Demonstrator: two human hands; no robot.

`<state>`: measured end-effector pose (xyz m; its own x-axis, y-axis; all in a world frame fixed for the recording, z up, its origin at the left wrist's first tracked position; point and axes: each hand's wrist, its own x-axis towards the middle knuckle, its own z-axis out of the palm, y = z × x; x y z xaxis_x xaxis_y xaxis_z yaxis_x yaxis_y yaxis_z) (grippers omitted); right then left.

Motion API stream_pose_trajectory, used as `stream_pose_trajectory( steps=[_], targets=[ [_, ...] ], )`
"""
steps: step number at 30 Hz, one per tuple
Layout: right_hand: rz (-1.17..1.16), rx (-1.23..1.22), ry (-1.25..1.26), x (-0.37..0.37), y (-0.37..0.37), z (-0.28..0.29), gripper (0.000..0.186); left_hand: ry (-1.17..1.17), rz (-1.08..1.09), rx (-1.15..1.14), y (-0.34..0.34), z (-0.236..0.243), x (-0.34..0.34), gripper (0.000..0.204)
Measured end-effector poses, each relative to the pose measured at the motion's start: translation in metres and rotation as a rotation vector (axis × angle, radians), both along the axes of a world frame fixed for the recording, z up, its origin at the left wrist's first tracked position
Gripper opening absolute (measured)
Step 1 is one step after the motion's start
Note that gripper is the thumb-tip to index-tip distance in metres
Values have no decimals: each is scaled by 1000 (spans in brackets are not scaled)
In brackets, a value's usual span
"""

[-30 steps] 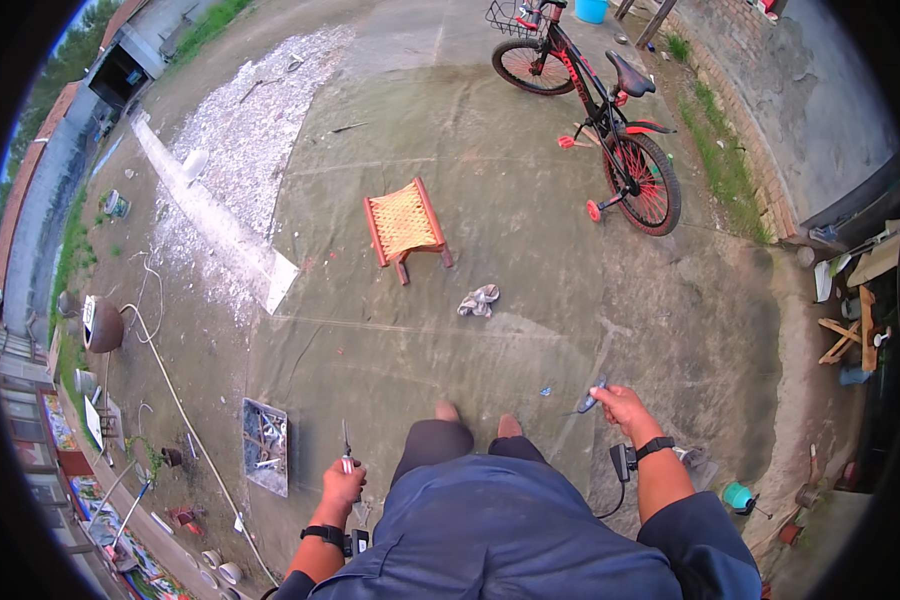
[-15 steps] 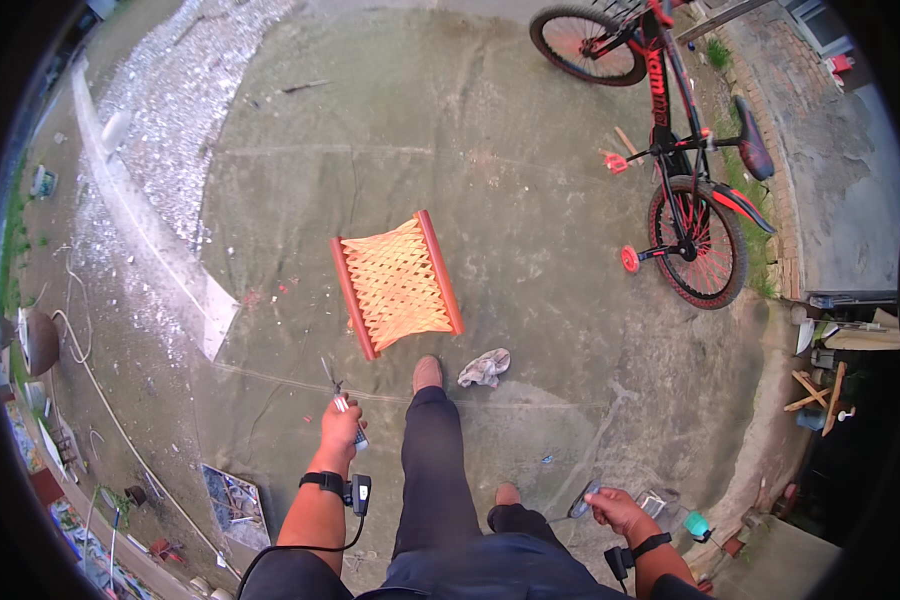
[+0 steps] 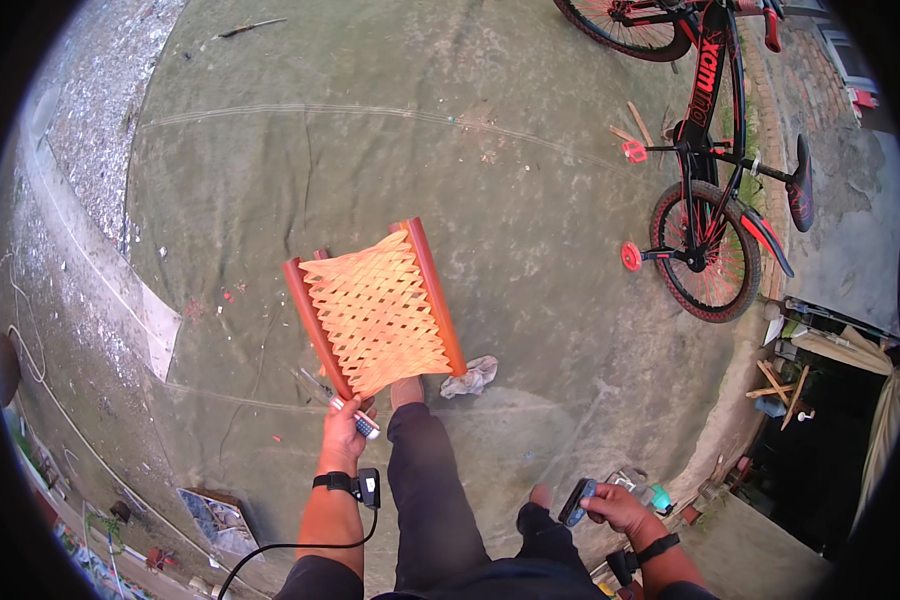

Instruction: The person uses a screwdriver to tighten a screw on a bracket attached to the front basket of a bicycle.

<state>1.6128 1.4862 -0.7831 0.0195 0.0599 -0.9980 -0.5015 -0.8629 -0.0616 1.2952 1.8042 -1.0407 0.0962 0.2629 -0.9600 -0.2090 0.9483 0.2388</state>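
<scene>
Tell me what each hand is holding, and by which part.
Left hand grips a small tool by its lower end. Right hand holds a small dark device at its lower end.

The stool [image 3: 378,312] has an orange seat woven in a diamond lattice between reddish-brown rails. The bicycle [image 3: 715,170] is black with red trim, red pedals and red spokes. A pale grey rag [image 3: 469,376] lies on grey-green concrete ground [image 3: 370,150]. The trousers [image 3: 440,510] are dark blue.

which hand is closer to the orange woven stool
Left. The left hand, holding a small tool, is just below the stool at its near corner; the right hand, gripping a dark object, is well off to its lower right.
</scene>
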Motion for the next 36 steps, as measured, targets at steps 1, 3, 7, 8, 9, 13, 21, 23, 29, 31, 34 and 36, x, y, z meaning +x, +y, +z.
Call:
stream_pose_trajectory(
  steps=[1, 3, 7, 8, 9, 13, 21, 23, 29, 31, 34, 36],
  targets=[
    [-2, -10, -7, 3, 8, 7, 18, -14, -19, 10, -1, 3, 0, 25],
    [-9, -13, -21, 11, 20, 18, 14, -43, -59, 46, 6, 15, 8, 23],
    [-95, 108, -99, 55, 52, 37, 16, 54, -187, 154, 58, 53, 47, 19],
    [-111, 159, -108, 72, 63, 42, 17, 53, -211, 208, 76, 60, 58, 16],
    [-127, 194, -125, 85, 69, 48, 19, 72, -248, 224, 94, 72, 64, 16],
    [-175, 339, -193, 165, 110, 58, 24, 178, -361, 280, 169, 131, 107, 16],
    [-147, 574, -141, 336, 265, 48, 23, 629, -672, 467, 257, 280, 139, 29],
    [-37, 620, -102, 378, 312, 42, 23, 800, -878, 430, 262, 293, 108, 28],
    [61, 660, -6, 443, 422, 54, 25, 1040, -1403, 239, 309, 344, 158, 38],
    [87, 669, -4, 455, 456, 54, 26, 1098, -1595, 160, 334, 356, 186, 39],
    [57, 620, 29, 466, 510, 44, 30, 1017, -1685, 130, 369, 360, 240, 40],
    [32, 581, 56, 473, 544, 28, 32, 897, -1711, -35, 395, 343, 277, 41]
  ],
)
